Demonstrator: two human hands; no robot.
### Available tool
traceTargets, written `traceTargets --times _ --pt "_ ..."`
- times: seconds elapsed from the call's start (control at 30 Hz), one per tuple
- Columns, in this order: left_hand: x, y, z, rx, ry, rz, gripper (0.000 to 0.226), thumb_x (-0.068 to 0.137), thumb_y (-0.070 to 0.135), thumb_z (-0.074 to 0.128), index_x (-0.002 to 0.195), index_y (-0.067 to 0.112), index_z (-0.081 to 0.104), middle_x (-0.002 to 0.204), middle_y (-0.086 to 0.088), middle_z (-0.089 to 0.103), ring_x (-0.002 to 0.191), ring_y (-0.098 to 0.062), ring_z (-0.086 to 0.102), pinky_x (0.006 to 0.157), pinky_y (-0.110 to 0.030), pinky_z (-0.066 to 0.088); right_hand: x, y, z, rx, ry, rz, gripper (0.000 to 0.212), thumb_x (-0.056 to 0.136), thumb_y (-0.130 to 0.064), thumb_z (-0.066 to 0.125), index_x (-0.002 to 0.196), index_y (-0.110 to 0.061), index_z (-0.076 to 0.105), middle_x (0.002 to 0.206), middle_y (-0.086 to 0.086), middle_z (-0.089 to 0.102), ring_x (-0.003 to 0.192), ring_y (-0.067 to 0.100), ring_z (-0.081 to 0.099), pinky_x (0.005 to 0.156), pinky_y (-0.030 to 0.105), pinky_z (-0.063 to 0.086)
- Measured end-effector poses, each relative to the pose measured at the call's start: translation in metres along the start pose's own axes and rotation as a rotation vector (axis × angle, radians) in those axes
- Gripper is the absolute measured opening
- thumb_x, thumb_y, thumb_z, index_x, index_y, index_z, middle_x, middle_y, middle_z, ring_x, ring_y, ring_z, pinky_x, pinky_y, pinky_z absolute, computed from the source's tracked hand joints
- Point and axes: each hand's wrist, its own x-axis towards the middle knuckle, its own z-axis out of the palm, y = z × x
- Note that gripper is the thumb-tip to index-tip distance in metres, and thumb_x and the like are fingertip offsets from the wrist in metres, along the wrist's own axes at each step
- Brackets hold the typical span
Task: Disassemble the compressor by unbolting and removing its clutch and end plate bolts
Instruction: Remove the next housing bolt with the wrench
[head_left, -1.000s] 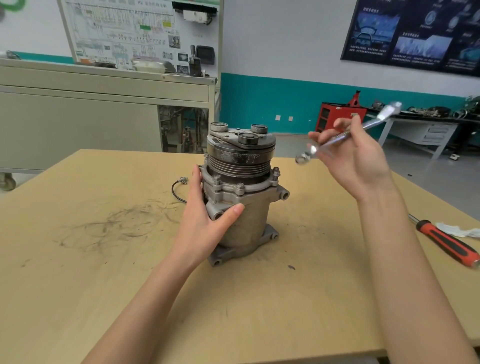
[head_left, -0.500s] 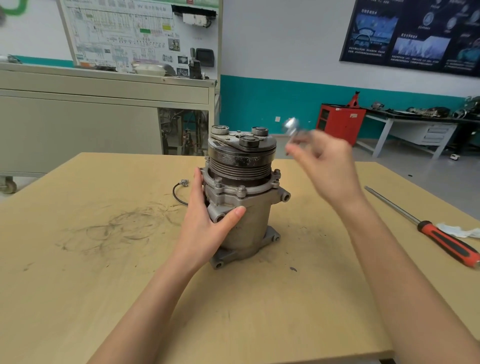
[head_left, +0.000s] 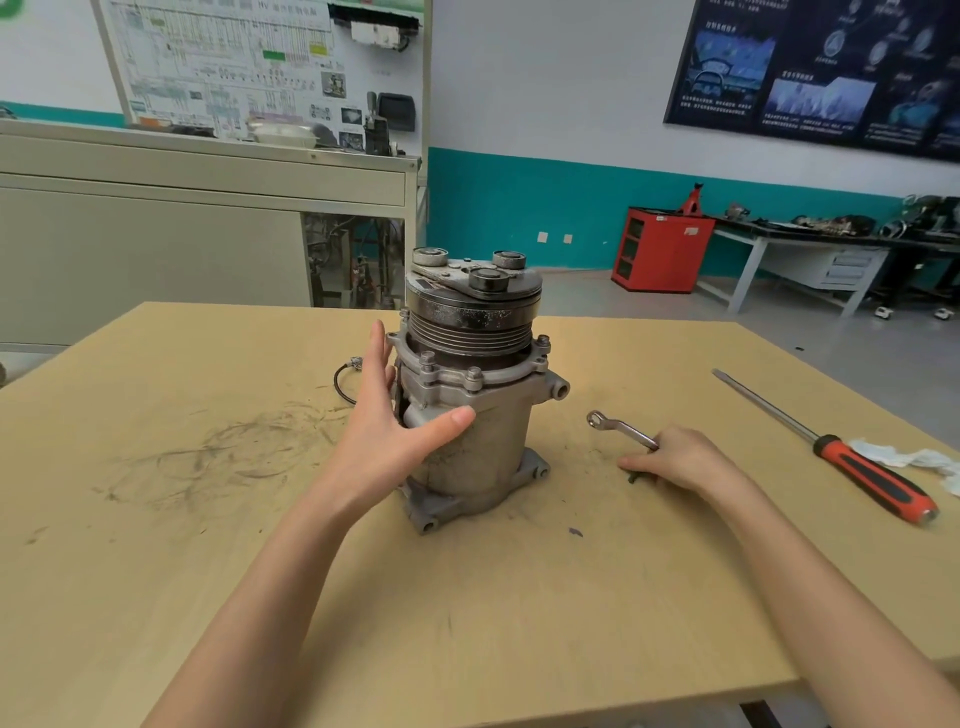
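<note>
The compressor (head_left: 478, 431) stands upright on the table (head_left: 467, 623), clutch (head_left: 472, 291) on top. The left hand (head_left: 389, 441) is spread against it, fingers straight up its left side and thumb pressed flat across the front, just under the bolts (head_left: 474, 374). The right hand (head_left: 680, 457) rests on the table, fingers curled over the handle of a wrench (head_left: 618, 428); its ring end pokes out beyond the knuckles toward the compressor. A screwdriver (head_left: 872, 478) lies well apart, beyond that wrist.
</note>
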Motion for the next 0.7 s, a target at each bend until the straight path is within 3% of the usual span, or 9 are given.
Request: traceTargets --times 0.07,0.13,0.2,0.3,0.37,0.47,0.6,0.7 --pt "0.000 -0.002 0.000 0.015 -0.012 -0.004 0.126 0.056 0.065 0.074 0.150 0.046 -0.008 0.117 0.059 0.013 0.129 0.014 0.021 0.100 -0.012 0.026 -0.004 -0.007 -0.008 0.069 0.099 -0.004 0.045 0.088 -0.051 0.056 0.076 -0.008 0.064 0.059 0.000 0.049 0.055 0.018 0.046 0.054 0.028 0.031" --pt "0.001 -0.002 0.001 0.016 -0.011 0.004 0.125 0.058 0.064 0.076 0.150 0.047 -0.008 0.110 0.065 0.012 0.122 0.020 0.023 0.091 -0.002 0.027 -0.017 -0.017 -0.024 0.374 0.289 -0.080 0.043 0.095 -0.044 0.046 0.083 -0.011 0.070 0.055 -0.002 0.046 0.050 0.015 0.040 0.049 0.027 0.028" --pt "0.002 0.001 0.002 0.004 -0.014 0.017 0.123 0.061 0.063 0.077 0.149 0.048 -0.008 0.125 0.055 0.014 0.120 0.020 0.023 0.091 -0.004 0.026 -0.041 -0.032 -0.047 0.741 0.478 -0.192 0.043 0.098 -0.039 0.039 0.080 -0.018 0.071 0.057 -0.003 0.049 0.053 0.013 0.043 0.050 0.027 0.032" --pt "0.002 0.005 0.004 0.012 -0.040 0.039 0.113 0.067 0.060 0.076 0.149 0.048 -0.002 0.149 0.031 0.016 0.130 0.012 0.025 0.095 -0.007 0.028 -0.082 -0.050 -0.075 0.953 0.647 -0.355 0.050 0.095 -0.042 0.033 0.069 -0.026 0.072 0.055 -0.003 0.050 0.050 0.006 0.043 0.050 0.028 0.034" --pt "0.001 0.006 0.007 0.015 -0.024 0.055 0.104 0.069 0.052 0.071 0.151 0.043 0.006 0.155 0.022 0.020 0.137 0.003 0.029 0.107 -0.019 0.031 -0.105 -0.058 -0.078 1.205 0.589 -0.490 0.050 0.098 -0.037 0.035 0.069 -0.021 0.073 0.049 -0.002 0.054 0.048 0.007 0.046 0.047 0.022 0.038" --pt "-0.002 0.008 0.012 -0.005 0.005 0.049 0.101 0.071 0.048 0.069 0.152 0.037 0.010 0.155 0.013 0.026 0.139 -0.004 0.031 0.116 -0.040 0.030 -0.130 -0.065 -0.064 1.451 0.344 -0.562 0.050 0.101 -0.032 0.038 0.072 -0.014 0.075 0.055 0.003 0.061 0.055 0.011 0.056 0.049 0.020 0.046" --pt "-0.004 0.011 0.013 0.021 0.008 0.028 0.105 0.067 0.061 0.067 0.150 0.042 0.007 0.155 0.014 0.026 0.139 -0.006 0.032 0.116 -0.045 0.031 -0.148 -0.076 -0.040 1.539 0.113 -0.644 0.029 0.089 -0.023 0.050 0.080 -0.011 0.075 0.068 0.010 0.067 0.066 0.016 0.063 0.058 0.023 0.053" --pt "-0.007 0.013 0.016 0.056 0.041 0.023 0.104 0.064 0.065 0.064 0.149 0.044 0.007 0.154 0.015 0.027 0.139 -0.007 0.033 0.115 -0.048 0.030 -0.154 -0.088 -0.026 1.544 0.163 -0.707 0.022 0.092 -0.005 0.047 0.088 -0.006 0.069 0.069 0.010 0.068 0.067 0.017 0.064 0.061 0.024 0.053"
